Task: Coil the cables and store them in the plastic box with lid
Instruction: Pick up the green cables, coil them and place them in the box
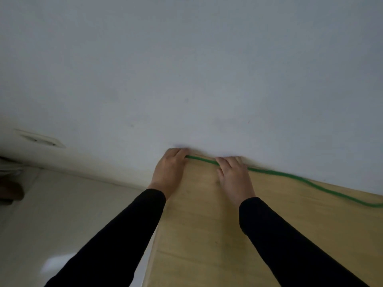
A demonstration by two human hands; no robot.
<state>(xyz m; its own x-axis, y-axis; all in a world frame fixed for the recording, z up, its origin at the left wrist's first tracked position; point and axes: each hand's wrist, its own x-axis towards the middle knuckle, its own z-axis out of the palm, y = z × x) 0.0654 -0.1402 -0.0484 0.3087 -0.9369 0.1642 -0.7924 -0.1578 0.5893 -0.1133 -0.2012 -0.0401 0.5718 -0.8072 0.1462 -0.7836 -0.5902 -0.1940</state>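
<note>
My wooden table (207,235) meets a white wall (186,69). A thin green cable (300,178) lies along its far edge. My left hand (170,170) and right hand (234,175) both pinch it.

The table (207,235) looks like pale wood laminate, smooth with a faint grain and a soft sheen. The green cable (290,176) has a smooth, matt plastic-looking jacket. The sleeves (116,241) are black matt cloth. The wall (186,69) is matt painted white; the floor (51,214) glossy, reflecting light.
</note>
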